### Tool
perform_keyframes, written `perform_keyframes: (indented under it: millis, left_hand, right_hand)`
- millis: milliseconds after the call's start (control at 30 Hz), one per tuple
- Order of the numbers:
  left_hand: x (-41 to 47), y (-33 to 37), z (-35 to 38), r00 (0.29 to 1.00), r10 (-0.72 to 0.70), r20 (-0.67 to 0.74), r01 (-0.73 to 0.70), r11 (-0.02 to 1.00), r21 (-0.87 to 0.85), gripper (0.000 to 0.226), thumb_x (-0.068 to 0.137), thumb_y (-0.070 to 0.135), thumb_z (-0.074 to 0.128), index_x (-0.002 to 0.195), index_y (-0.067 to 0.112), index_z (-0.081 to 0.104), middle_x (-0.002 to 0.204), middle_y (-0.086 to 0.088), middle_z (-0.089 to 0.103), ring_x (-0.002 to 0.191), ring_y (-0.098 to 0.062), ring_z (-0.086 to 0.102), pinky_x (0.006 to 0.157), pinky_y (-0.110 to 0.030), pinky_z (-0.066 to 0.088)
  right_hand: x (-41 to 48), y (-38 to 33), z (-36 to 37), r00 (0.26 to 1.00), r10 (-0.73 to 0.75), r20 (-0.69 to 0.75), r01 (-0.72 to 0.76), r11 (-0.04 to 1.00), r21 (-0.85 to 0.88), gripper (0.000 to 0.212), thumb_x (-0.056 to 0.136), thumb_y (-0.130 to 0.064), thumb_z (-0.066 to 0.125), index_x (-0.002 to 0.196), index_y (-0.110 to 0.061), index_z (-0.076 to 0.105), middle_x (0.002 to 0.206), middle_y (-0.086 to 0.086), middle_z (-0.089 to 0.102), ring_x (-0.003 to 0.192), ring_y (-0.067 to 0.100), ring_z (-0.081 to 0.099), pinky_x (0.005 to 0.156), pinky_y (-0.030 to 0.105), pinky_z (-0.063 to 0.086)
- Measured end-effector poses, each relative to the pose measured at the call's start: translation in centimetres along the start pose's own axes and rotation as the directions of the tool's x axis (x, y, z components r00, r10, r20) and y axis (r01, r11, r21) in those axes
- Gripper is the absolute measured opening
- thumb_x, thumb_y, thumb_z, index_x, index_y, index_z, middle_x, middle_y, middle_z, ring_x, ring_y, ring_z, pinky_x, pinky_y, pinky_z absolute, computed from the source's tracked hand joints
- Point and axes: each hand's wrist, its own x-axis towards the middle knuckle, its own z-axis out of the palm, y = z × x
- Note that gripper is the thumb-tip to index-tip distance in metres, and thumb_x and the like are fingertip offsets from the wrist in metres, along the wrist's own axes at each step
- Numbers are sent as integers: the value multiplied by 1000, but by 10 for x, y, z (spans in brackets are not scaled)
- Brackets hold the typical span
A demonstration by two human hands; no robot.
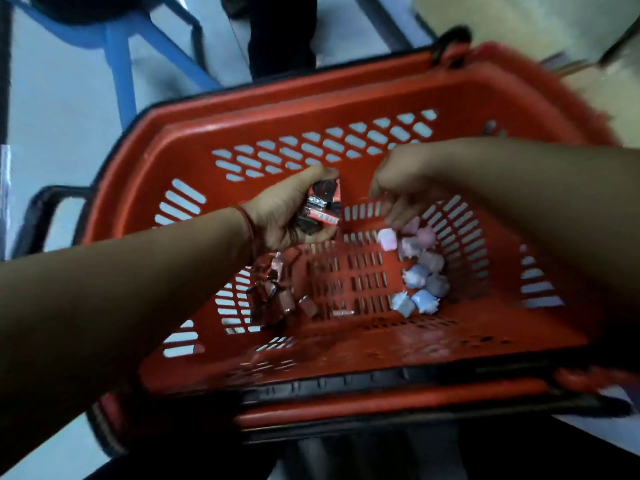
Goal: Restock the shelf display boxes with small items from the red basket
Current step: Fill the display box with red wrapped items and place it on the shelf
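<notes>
The red basket (346,95) fills the middle of the head view, and both my hands are inside it. My left hand (280,213) grips a bunch of small dark red wrapped packets (320,207). More dark red packets (273,289) lie loose on the basket floor at the left. A heap of pale pink and blue wrapped pieces (420,271) lies on the floor at the right. My right hand (398,188) hangs with fingers pointing down, its tips touching the top of that pale heap; the blur hides whether it pinches a piece.
A blue frame (119,60) stands on the pale floor beyond the basket at the upper left. A person's dark legs (280,32) are at the top middle. Pale cardboard boxes (540,26) sit at the upper right. The basket's black handle (45,209) sticks out left.
</notes>
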Motion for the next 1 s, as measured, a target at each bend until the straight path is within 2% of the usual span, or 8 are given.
perform_keyframes:
  millis: [133,233,333,433,533,633,833,1000]
  left_hand:
    - [-53,36,24,990,140,21,-133,972,-196,29,93,36,63,74,15,57,64,-2,59,59,-13,57,55,-28,57]
    - [-109,61,52,969,239,68,-205,924,-321,29,93,34,63,73,14,56,67,-3,57,62,-15,56,56,-27,57]
    - [-159,69,73,937,324,129,-230,852,-470,25,90,32,66,78,13,57,73,-4,55,65,-17,57,58,-30,57]
    - [-217,65,99,898,383,215,-187,776,-603,25,78,28,74,80,9,57,77,-7,57,68,-19,59,58,-32,58]
    - [-271,54,129,870,428,244,-139,689,-711,24,70,23,75,72,6,59,73,-8,58,67,-19,59,57,-30,59]
    - [-317,41,158,855,461,239,-112,613,-782,24,68,22,75,71,3,60,74,-10,60,71,-19,59,57,-29,59]
    - [-360,32,204,850,460,258,-43,549,-835,29,78,25,78,81,0,63,79,-15,64,75,-21,62,67,-29,59]
    - [-350,52,231,859,411,304,20,567,-823,34,83,26,78,91,-4,64,78,-20,68,78,-25,65,67,-31,61]
  right_hand:
    - [-65,-6,-19,979,-169,-111,179,980,84,32,104,-13,51,125,11,55,84,21,62,67,30,65,65,37,60]
    - [-140,-2,-19,924,-323,-205,339,940,47,6,102,-8,54,100,-6,59,84,20,64,68,32,67,55,33,58]
    - [-204,5,-14,859,-452,-240,465,885,-3,10,99,-3,56,95,-11,61,91,22,68,77,37,71,67,40,60]
    - [-274,16,-8,762,-524,-381,594,800,86,9,100,-3,57,101,-8,65,97,24,71,82,39,74,70,42,62]
    - [-338,35,6,585,-567,-579,783,582,220,11,98,3,59,98,-5,67,85,20,70,65,25,71,64,33,62]
    - [-388,64,22,400,-553,-731,908,346,235,13,91,9,65,96,-2,69,88,24,72,67,23,71,73,36,62]
    - [-434,90,20,276,-499,-821,933,343,106,17,83,3,77,97,-6,75,90,7,78,78,15,73,83,36,61]
    - [-437,100,0,213,-386,-897,946,310,91,12,85,2,76,97,1,74,81,0,77,76,7,73,71,21,59]
